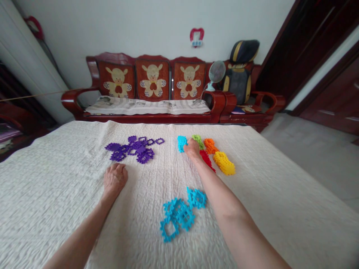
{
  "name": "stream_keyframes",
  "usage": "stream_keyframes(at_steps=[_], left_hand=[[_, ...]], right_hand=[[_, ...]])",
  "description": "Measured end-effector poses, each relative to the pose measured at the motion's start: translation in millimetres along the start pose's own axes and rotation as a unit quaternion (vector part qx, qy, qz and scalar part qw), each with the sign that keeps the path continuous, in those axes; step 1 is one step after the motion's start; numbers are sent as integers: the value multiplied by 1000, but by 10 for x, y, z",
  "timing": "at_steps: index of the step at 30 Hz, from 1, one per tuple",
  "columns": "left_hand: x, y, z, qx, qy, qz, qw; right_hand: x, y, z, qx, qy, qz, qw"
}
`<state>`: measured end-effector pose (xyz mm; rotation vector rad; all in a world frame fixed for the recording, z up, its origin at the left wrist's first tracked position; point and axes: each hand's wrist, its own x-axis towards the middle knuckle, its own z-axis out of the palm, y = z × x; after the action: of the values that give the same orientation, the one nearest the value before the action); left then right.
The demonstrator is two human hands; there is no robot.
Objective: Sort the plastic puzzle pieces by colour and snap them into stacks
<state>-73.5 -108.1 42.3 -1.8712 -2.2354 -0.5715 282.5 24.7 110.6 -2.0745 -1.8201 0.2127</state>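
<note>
My right hand (192,148) reaches to the far part of the table, its fingers closed at the edge of a stack of light blue notched plastic building tiles (181,143). Beside and behind it lie green tiles (198,141), and a row of red tiles (207,161) is partly covered by my wrist. My left hand (114,178) rests on the cloth with its fingers curled in, nothing visible in them. Just beyond it spreads a loose pile of purple tiles (140,148). Nearer to me, between my forearms, lie several loose blue tiles (179,213).
Orange tiles (210,146) and a stacked row of yellow tiles (224,163) lie right of the red ones. A quilted cream cloth (84,149) covers the table. Behind it stand a wooden sofa (151,118) with bear cushions and a small fan (217,72).
</note>
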Motion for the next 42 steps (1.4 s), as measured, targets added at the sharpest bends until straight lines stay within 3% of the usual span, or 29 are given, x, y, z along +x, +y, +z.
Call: stream_keyframes(at_steps=[9, 14, 21, 27, 35, 40, 42], left_hand=[[6, -21, 23, -11, -3, 0, 1000], [8, 16, -23, -8, -15, -16, 1000], [-5, 69, -80, -16, -21, -32, 999], [-11, 79, -89, -28, -21, -41, 999], [-24, 95, -118, -36, -12, -34, 999], [-13, 75, -90, -30, -15, -33, 999], [-7, 55, -64, -28, -16, -27, 999]], right_hand=[[-215, -6, -58, 24, -6, -56, 998], [-528, -14, -36, 65, -35, -110, 991], [-1243, 495, -207, 166, -167, -188, 953], [-1616, 931, -417, 186, -208, -154, 948], [-1690, 949, -459, 150, -236, -176, 944], [-1605, 993, -454, 217, -268, -153, 926], [-1536, 979, -436, 248, -251, -138, 926]])
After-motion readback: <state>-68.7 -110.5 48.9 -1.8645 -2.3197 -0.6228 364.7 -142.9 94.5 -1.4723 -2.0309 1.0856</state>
